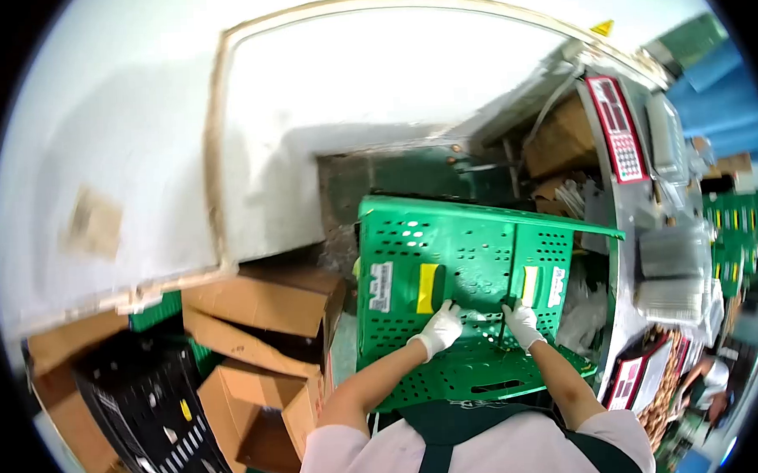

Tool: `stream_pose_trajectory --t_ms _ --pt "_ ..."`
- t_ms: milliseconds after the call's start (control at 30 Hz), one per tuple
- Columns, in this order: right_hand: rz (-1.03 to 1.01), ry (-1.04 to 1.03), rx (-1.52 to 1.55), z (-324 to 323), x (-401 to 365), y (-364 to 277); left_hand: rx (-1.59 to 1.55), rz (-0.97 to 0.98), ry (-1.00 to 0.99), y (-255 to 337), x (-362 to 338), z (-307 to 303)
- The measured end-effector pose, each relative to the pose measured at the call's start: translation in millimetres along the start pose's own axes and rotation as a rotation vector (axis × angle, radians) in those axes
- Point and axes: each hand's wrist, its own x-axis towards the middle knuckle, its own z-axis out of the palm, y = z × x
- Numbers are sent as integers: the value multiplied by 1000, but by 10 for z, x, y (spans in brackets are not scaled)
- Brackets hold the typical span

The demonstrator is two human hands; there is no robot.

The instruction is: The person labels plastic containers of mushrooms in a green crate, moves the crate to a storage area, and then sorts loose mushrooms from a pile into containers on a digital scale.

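A green perforated plastic crate (482, 270) stands in front of me, its wall tilted up and a lower panel with a slot handle close to my body. Yellow stickers and white barcode labels mark the wall. My left hand (441, 328), in a white glove, has its fingers curled against the crate near its middle. To its right, my right hand (522, 323), gloved too, grips at the same level beside a vertical rib. Both sets of fingertips look dark and are partly hidden against the plastic.
Open cardboard boxes (251, 318) and black crates (154, 415) stand on the left. A metal bench on the right carries a red-framed scale (618, 129) and clear plastic trays (672, 262). Another person (708, 383) is at the far right. A white wall panel rises ahead.
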Motion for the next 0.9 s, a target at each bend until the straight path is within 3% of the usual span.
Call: stream_pose_trajectory --t_ms 167,233,500,733,800,900 --pt "80 -43 85 -53 -103 -120 -80 -16 5 -63 -35 -68" --pt "48 51 52 -14 -138 -136 -146 -22 1 -72 -31 -42" --pt "70 -79 60 26 -123 -112 -192 2 -38 -116 6 -83" --pt "67 13 153 -102 -124 -108 -125 41 -99 -121 105 -181" --pt "57 52 185 -148 -134 -89 -111 12 -279 -83 159 -282" --pt "43 95 185 -215 -173 -40 -15 -24 -202 -21 146 -304"
